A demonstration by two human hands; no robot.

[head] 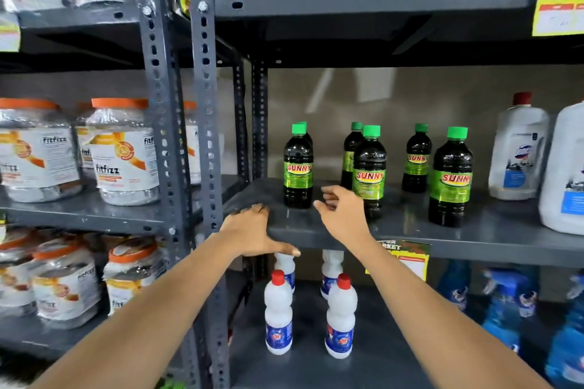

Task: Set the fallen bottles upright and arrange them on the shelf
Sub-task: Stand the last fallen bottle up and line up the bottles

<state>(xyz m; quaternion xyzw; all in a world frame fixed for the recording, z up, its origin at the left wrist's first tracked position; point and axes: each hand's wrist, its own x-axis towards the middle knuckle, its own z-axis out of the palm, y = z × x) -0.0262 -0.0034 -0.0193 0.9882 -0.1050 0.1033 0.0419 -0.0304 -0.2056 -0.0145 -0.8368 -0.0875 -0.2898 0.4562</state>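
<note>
Several dark bottles with green caps and "SUNNY" labels stand upright on the middle grey shelf (410, 232): a left one (298, 167), a middle one (369, 170), a right one (451, 177), and others behind. My left hand (252, 230) lies flat on the shelf's front left edge, fingers spread, holding nothing. My right hand (343, 211) hovers with curled, parted fingers between the left and middle bottles, touching neither that I can see.
White bottles with red caps (278, 313) stand on the shelf below. Large white jugs (518, 148) sit at the right of the middle shelf. Orange-lidded jars (123, 151) fill the left rack. Grey slotted uprights (205, 104) divide the racks. Blue pouches sit on top.
</note>
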